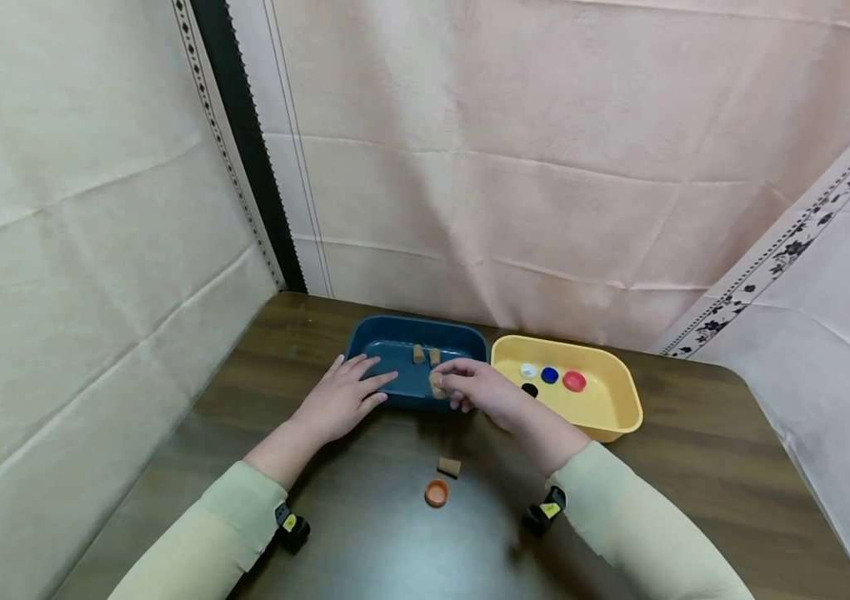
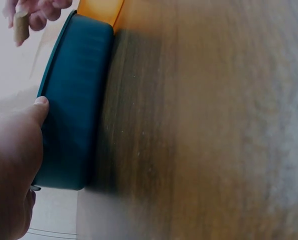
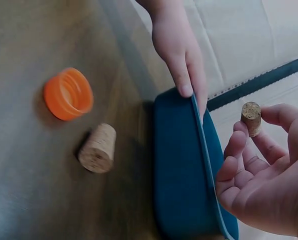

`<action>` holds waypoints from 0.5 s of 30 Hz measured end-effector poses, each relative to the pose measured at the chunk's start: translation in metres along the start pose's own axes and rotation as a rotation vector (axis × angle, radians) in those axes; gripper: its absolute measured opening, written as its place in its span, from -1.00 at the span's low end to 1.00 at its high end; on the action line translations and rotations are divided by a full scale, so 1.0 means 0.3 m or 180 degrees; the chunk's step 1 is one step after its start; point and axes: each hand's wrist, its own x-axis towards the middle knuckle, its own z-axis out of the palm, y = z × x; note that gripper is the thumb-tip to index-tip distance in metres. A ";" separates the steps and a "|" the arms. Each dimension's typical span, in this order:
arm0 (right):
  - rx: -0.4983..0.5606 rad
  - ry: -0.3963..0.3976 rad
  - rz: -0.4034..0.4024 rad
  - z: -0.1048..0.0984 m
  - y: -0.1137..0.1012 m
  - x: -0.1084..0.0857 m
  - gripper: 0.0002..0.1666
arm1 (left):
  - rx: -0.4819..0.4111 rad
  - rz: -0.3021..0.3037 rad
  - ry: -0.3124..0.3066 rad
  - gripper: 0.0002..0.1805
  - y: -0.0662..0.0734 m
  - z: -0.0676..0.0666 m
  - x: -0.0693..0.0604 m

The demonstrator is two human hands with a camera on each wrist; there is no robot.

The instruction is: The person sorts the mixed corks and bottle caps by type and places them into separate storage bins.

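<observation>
Above the near right side of the dark blue tray (image 1: 413, 397), my right hand (image 1: 481, 387) pinches a cork (image 3: 251, 119) between thumb and fingertips. Two other corks, one on the left (image 1: 418, 354) and one on the right (image 1: 435, 357), are inside that tray. My left hand (image 1: 342, 397) rests on the tray's near left rim, fingers spread and fairly straight over the inside; its thumb (image 2: 40, 104) touches the rim. On the table in front, a cork (image 3: 98, 149) lies on its side beside an orange bottle cap (image 3: 69, 94).
A yellow tray (image 1: 623, 387) stands right of the blue one. In it lie a white cap (image 1: 527, 370), a blue cap (image 1: 549, 375), a red cap (image 1: 574, 381) and a black one, partly hidden by my right forearm. Cloth hangs behind and beside the wooden table (image 1: 365, 517).
</observation>
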 end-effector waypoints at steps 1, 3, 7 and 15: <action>-0.0010 0.0009 0.0027 -0.001 -0.003 0.008 -0.61 | -0.0005 -0.0001 -0.0008 -0.47 0.001 0.001 -0.002; -0.0047 0.0024 0.0080 -0.003 -0.006 0.025 -0.62 | -0.0013 -0.0004 -0.0021 -0.47 0.004 0.004 -0.006; -0.0170 0.0054 0.0105 -0.002 -0.006 0.065 -0.65 | -0.0030 -0.0024 -0.0030 -0.46 0.002 0.005 -0.007; -0.0392 0.0159 0.0167 0.013 -0.014 0.152 -0.68 | -0.0048 0.0014 0.0029 -0.47 -0.006 -0.004 0.002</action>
